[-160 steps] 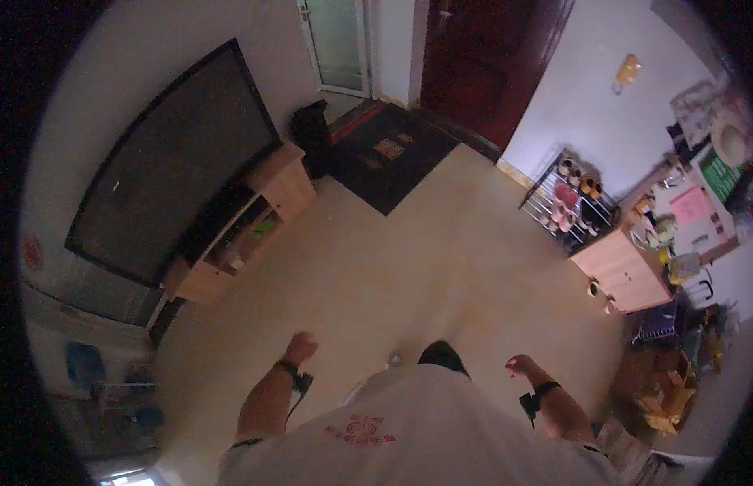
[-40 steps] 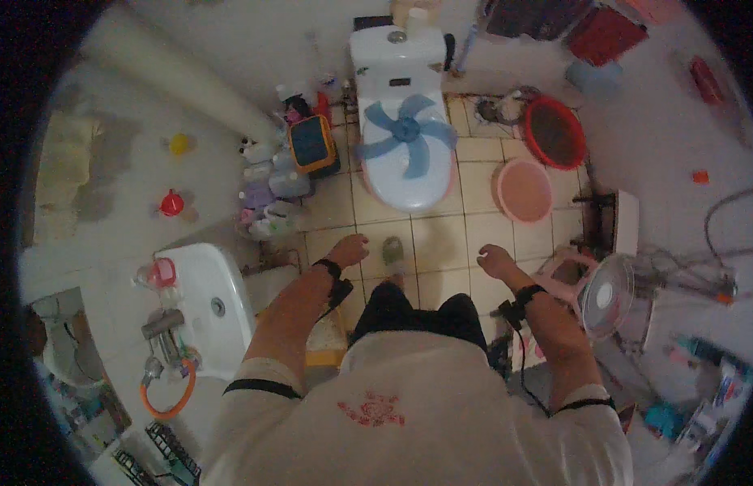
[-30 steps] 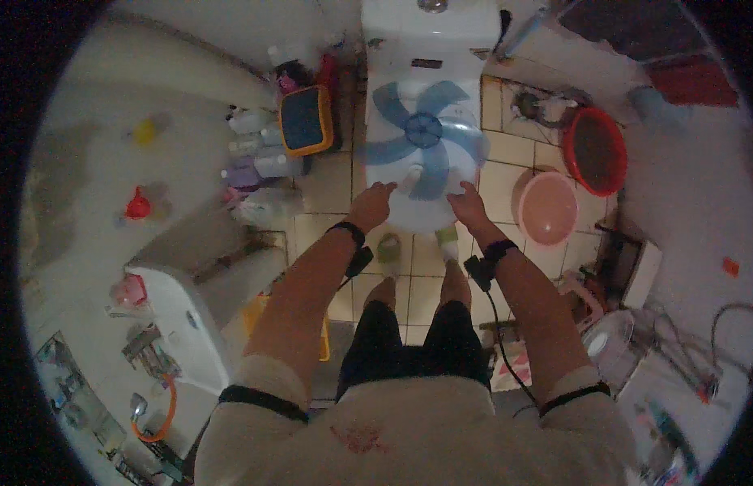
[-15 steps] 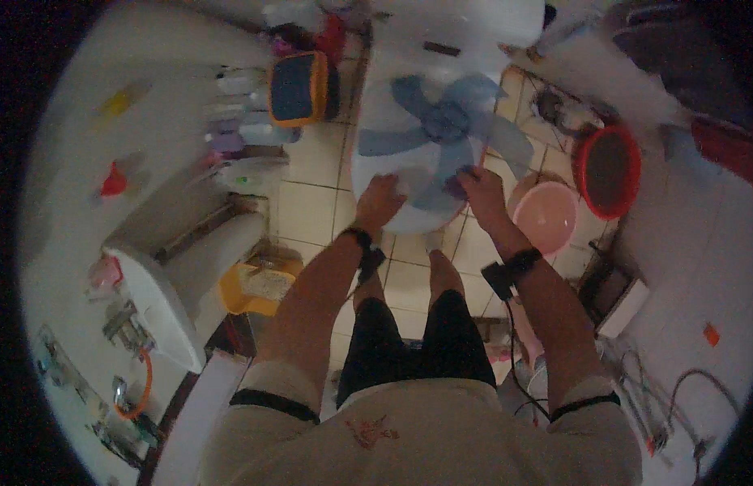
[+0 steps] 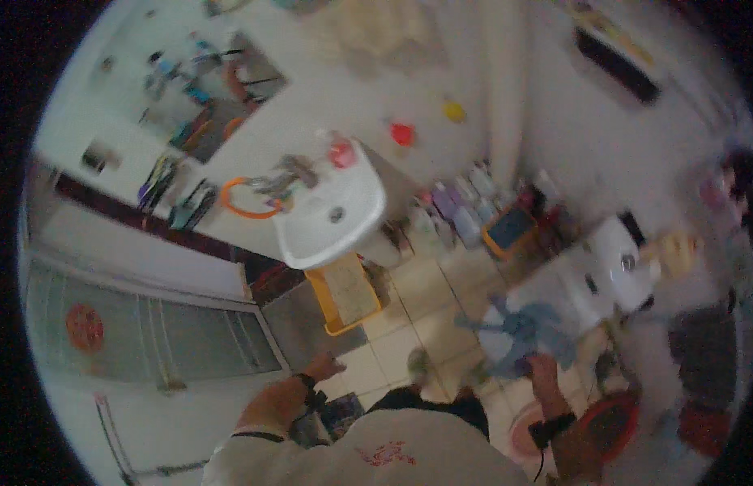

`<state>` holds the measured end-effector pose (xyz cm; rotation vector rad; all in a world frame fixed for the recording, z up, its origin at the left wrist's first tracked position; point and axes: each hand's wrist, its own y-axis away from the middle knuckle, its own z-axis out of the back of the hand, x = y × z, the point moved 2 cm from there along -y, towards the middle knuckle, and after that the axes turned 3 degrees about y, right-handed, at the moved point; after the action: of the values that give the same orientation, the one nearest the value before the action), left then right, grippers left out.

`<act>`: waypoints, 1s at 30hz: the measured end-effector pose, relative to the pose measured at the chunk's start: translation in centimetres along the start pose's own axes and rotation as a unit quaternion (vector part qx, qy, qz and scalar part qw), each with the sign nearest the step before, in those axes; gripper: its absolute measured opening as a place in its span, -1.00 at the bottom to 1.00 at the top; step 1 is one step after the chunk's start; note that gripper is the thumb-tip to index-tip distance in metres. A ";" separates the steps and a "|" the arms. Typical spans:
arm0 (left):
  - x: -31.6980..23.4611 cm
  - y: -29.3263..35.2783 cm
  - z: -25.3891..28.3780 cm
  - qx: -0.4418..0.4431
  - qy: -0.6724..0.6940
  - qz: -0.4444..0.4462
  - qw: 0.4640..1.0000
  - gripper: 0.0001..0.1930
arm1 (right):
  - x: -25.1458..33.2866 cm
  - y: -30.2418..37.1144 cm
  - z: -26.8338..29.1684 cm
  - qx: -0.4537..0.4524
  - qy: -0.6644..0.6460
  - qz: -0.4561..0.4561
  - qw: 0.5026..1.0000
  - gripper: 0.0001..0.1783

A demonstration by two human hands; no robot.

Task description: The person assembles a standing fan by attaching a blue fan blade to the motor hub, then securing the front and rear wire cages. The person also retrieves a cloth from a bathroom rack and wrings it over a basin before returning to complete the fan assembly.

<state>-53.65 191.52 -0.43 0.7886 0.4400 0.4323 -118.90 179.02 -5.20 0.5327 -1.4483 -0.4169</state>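
A blue-grey fan blade [image 5: 516, 326] with several vanes lies on the white toilet [image 5: 558, 285] at the right. My right hand [image 5: 543, 374] is at the near edge of the fan blade, its fingers closed on a small purple cloth-like thing [image 5: 522, 367] against one vane. Blur hides the exact grip. Out to the left, apart from the fan blade, my left hand [image 5: 324, 368] reaches over the floor near the yellow tray [image 5: 332, 317]. Its fingers look stretched out and nothing shows in them, though they are dim and smeared.
A white washbasin [image 5: 332, 215] with an orange hose [image 5: 234, 202] juts from the wall ahead. Bottles [image 5: 449, 202] and an orange-rimmed box [image 5: 510, 231] line the wall. Red [image 5: 607, 429] and pink basins [image 5: 524, 431] stand at lower right. A glass-panelled door [image 5: 141, 324] is at left.
The view has swung left. My left hand has left the fan blade and moved out to the left. My right hand stays at the fan blade with the purple thing.
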 end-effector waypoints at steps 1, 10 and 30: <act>1.3 1.2 -0.4 -0.002 0.049 0.023 0.999 -0.37 | 0.3 -0.9 -1.6 0.047 0.134 0.046 0.989 -0.83; 15.4 7.5 -9.1 -0.069 0.222 -0.031 0.972 -0.25 | 9.0 0.5 -26.9 0.227 0.205 0.021 0.952 -0.79; 47.8 19.7 -1.2 -0.313 0.356 0.167 0.864 -0.28 | 17.8 14.8 -92.9 0.648 0.380 0.276 0.600 -0.71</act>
<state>-18.88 229.58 3.42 0.0290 0.7962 1.1424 -25.69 189.32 13.94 1.1474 -0.7333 1.3934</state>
